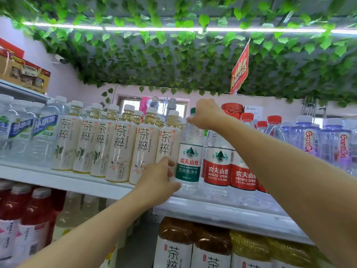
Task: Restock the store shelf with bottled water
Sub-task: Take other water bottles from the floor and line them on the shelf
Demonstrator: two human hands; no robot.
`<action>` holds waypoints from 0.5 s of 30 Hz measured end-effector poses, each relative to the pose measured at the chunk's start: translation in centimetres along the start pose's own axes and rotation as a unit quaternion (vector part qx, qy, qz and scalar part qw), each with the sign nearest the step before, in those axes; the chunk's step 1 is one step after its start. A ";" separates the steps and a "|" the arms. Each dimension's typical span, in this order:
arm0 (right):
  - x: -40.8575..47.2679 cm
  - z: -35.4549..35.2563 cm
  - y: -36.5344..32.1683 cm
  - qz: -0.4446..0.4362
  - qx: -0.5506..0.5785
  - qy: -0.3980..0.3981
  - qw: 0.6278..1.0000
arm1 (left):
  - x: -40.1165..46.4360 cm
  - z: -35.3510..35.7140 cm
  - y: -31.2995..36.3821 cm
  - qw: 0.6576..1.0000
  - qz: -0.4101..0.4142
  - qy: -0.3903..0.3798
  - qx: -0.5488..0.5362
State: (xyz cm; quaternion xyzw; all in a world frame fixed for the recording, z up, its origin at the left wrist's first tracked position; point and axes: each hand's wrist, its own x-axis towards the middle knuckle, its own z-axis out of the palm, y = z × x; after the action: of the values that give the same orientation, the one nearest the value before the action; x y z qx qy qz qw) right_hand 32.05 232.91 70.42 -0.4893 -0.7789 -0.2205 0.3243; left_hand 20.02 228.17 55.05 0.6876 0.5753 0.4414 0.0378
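Your left hand point(157, 179) curls its fingers point(171, 163) round the lower body of the green-label water bottle point(190, 151), while your right hand point(205, 115) grips its neck just under the cap. The bottle stands upright on the white shelf point(222, 207), between pale tea bottles point(119, 144) and red-label water bottles point(231, 163). Green leaf garlands point(173, 55) hang overhead.

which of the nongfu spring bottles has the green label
The green-label water bottle, held by both hands, left hand low and right hand at its neck. It stands between the tea bottles and the red-label bottles.
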 end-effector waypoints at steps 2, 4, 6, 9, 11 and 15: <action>1.1 0.0 0.3 -0.001 0.015 0.003 1.000 | 0.1 0.1 0.4 1.000 0.007 -0.005 0.002; 1.7 0.2 0.4 -0.008 0.033 -0.002 0.999 | 0.2 0.3 0.8 1.000 0.009 -0.011 0.005; 1.9 0.3 0.6 -0.013 0.043 -0.005 0.999 | 0.4 0.6 1.0 1.000 0.003 -0.019 -0.001; 1.9 0.3 1.0 -0.018 0.056 0.000 0.998 | 0.7 1.2 1.2 1.000 -0.008 -0.024 -0.013; 1.9 0.2 1.3 -0.019 0.070 0.007 0.997 | 0.8 1.5 1.2 0.999 -0.010 -0.025 -0.018; 1.9 0.5 1.6 -0.030 0.057 0.019 0.998 | 0.7 1.9 0.9 1.000 -0.007 -0.011 -0.010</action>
State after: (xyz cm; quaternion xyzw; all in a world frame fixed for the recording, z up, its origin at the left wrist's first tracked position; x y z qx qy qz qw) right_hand 32.79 235.04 71.48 -0.4423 -0.7982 -0.1950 0.3594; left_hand 21.94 229.34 54.82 0.6880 0.5750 0.4395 0.0541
